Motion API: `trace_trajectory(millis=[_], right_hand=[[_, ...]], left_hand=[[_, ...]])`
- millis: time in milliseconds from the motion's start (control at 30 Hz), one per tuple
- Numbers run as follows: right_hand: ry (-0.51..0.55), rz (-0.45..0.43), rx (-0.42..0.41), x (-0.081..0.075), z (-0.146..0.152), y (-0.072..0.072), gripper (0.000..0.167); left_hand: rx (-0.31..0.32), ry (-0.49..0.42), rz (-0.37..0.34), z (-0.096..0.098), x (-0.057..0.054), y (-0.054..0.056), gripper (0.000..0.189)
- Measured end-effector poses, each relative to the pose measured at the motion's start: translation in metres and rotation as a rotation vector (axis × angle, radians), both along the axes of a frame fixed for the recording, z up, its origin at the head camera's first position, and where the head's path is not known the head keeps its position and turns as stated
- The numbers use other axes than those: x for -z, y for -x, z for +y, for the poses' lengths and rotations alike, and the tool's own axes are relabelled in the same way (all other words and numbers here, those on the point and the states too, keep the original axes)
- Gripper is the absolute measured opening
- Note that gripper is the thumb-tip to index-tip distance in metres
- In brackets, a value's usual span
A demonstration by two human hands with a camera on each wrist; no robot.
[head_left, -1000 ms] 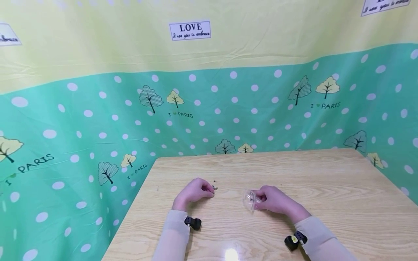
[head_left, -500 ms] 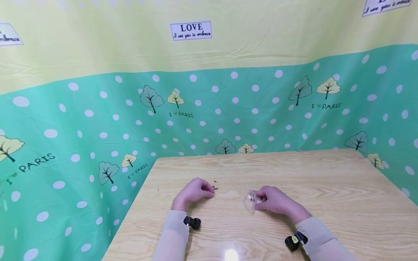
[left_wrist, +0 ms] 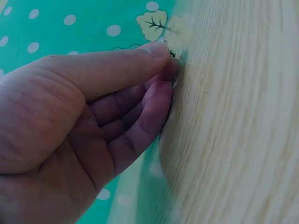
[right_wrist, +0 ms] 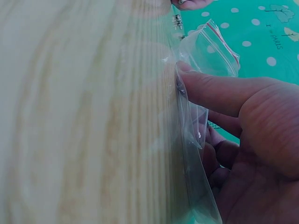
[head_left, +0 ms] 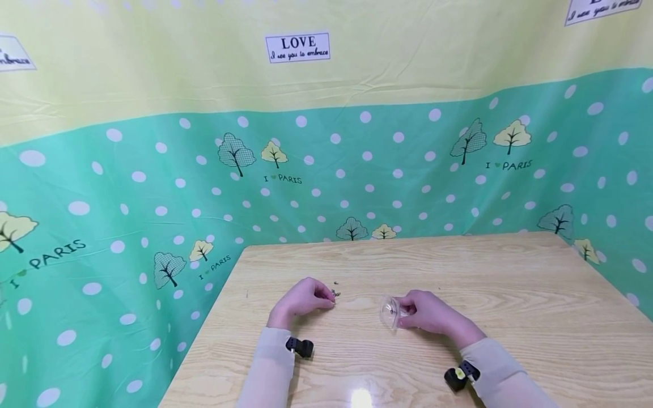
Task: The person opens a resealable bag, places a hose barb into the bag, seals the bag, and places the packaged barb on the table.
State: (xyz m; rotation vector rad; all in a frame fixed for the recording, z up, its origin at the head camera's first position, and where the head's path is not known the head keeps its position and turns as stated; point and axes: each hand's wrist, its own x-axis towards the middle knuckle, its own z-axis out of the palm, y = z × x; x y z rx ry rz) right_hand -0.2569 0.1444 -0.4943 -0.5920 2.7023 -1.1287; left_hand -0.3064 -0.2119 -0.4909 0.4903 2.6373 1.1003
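Note:
My right hand (head_left: 425,311) holds a small clear zip-lock bag (head_left: 390,313), thumb in front and fingers behind. In the right wrist view the bag (right_wrist: 208,49) shows a red line along its zip edge, and its mouth faces left. A small dark piece shows inside it in the head view. My left hand (head_left: 306,297) rests low at the table, with thumb and forefinger pinched together around a tiny metal piece (left_wrist: 173,55), mostly hidden by the fingertips. Right beside these fingertips lie several small dark metal pieces (head_left: 335,293), in a loose cluster.
One more small dark piece (head_left: 335,283) lies slightly behind the cluster. The light wood table (head_left: 484,272) reaches back to a green and yellow patterned curtain (head_left: 316,187). Dark cameras (head_left: 305,348) are strapped at both wrists.

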Motion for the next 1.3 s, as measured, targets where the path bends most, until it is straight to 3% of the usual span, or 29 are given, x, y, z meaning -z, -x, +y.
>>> trace_trajectory(millis=[667,1067,1300], right_hand=[[0.001,0.024,-0.033,-0.002,0.001,-0.001,0.046],[0.008,0.003,-0.009,-0.003,0.0,-0.003,0.049],[0.012,0.01,-0.026,-0.003,0.0,-0.003,0.049]], left_hand=[[0.039,0.015,0.008,0.004,-0.002,-0.001,0.005],[0.054,-0.046,0.006,0.013,-0.004,-0.001,0.008],[0.083,-0.09,0.017,0.026,-0.012,-0.005,0.008]])
